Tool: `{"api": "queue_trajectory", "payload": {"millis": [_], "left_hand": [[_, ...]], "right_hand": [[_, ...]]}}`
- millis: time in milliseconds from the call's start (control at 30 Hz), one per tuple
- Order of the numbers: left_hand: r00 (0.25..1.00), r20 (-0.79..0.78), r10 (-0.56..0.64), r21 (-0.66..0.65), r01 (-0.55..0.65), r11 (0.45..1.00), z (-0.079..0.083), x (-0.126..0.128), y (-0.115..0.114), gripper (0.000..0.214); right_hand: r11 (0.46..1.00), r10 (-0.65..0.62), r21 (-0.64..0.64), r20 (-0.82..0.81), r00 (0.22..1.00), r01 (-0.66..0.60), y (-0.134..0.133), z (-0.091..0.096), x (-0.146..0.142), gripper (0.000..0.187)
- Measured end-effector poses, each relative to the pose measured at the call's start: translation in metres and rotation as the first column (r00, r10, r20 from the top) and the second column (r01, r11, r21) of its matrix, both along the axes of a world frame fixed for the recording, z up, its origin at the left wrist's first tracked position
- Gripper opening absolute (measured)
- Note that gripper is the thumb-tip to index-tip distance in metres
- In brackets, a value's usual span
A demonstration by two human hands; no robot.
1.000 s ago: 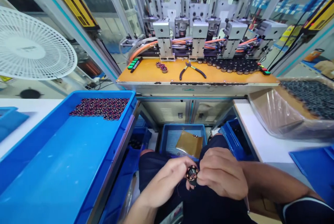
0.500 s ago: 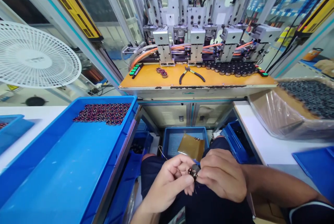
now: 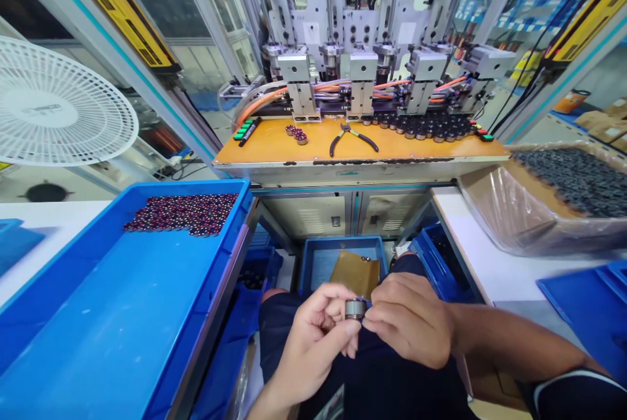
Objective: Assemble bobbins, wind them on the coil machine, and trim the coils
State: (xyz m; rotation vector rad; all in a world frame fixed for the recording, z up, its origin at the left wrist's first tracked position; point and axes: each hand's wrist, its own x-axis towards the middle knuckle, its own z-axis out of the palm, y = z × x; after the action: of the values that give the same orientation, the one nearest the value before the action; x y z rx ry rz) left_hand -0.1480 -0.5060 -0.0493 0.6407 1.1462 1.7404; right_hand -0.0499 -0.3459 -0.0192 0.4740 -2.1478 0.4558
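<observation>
Above my lap, my left hand (image 3: pixel 321 335) grips a small ring-shaped motor stator (image 3: pixel 355 308) between thumb and fingers. Its grey metal side faces me, with a dark rim and a little copper colour along the bottom edge. My right hand (image 3: pixel 411 322) is closed, its fingertips pinched together against the right edge of the stator. Whatever is between those fingertips is hidden. Just beyond the hands, a blue bin (image 3: pixel 313 260) holds a brown sheet (image 3: pixel 350 271) with a few small parts on it.
A blue tray (image 3: pixel 112 315) at left holds rows of stators (image 3: pixel 181 212). Cutting pliers (image 3: pixel 350 138), a few stators (image 3: pixel 296 134) and many black-topped parts (image 3: pixel 431 126) lie on the orange bench (image 3: pixel 264 145) below a machine (image 3: pixel 360 67). A plastic-lined box (image 3: pixel 519 221) stands right; a fan (image 3: pixel 59 106) left.
The stator has been turned in my fingers, so its grey side now shows instead of its copper-wound face. Both hands stay close together. The whole view has shifted slightly.
</observation>
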Motion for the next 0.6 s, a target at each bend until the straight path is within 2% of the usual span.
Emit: {"api": "queue_trajectory", "payload": {"millis": [100, 233, 300, 400, 500, 600], "left_hand": [[0.998, -0.007, 0.058, 0.09, -0.058, 0.994, -0.0008, 0.0043, 0.0001, 0.017], [0.987, -0.067, 0.147, 0.266, -0.124, 0.956, -0.0021, 0.0053, -0.0003, 0.023], [0.986, -0.055, 0.159, 0.335, -0.132, 0.933, -0.0041, 0.0036, -0.0008, 0.023], [0.992, 0.081, 0.096, 0.397, -0.121, 0.91, -0.0073, 0.0, -0.0007, 0.034], [0.986, 0.161, 0.03, 0.346, -0.085, 0.935, -0.0073, -0.0026, 0.0008, 0.041], [0.986, 0.106, -0.129, 0.206, 0.106, 0.973, -0.0051, -0.0026, 0.0018, 0.053]], "right_hand": [[0.989, -0.072, -0.12, 0.092, 0.993, 0.083, -0.0044, 0.0008, 0.0022, 0.015], [0.956, -0.109, -0.253, 0.154, 0.982, 0.146, -0.0077, 0.0042, 0.0026, 0.017], [0.946, -0.088, -0.294, 0.166, 0.982, 0.135, -0.0075, 0.0054, 0.0024, 0.017], [0.959, -0.023, -0.277, 0.131, 0.991, 0.059, -0.0063, 0.0045, 0.0025, 0.016], [0.981, 0.07, -0.184, 0.024, 0.997, -0.065, -0.0058, 0.001, 0.0024, 0.017], [0.982, 0.132, -0.127, -0.065, 0.989, -0.139, -0.0054, -0.0008, 0.0025, 0.019]]}}
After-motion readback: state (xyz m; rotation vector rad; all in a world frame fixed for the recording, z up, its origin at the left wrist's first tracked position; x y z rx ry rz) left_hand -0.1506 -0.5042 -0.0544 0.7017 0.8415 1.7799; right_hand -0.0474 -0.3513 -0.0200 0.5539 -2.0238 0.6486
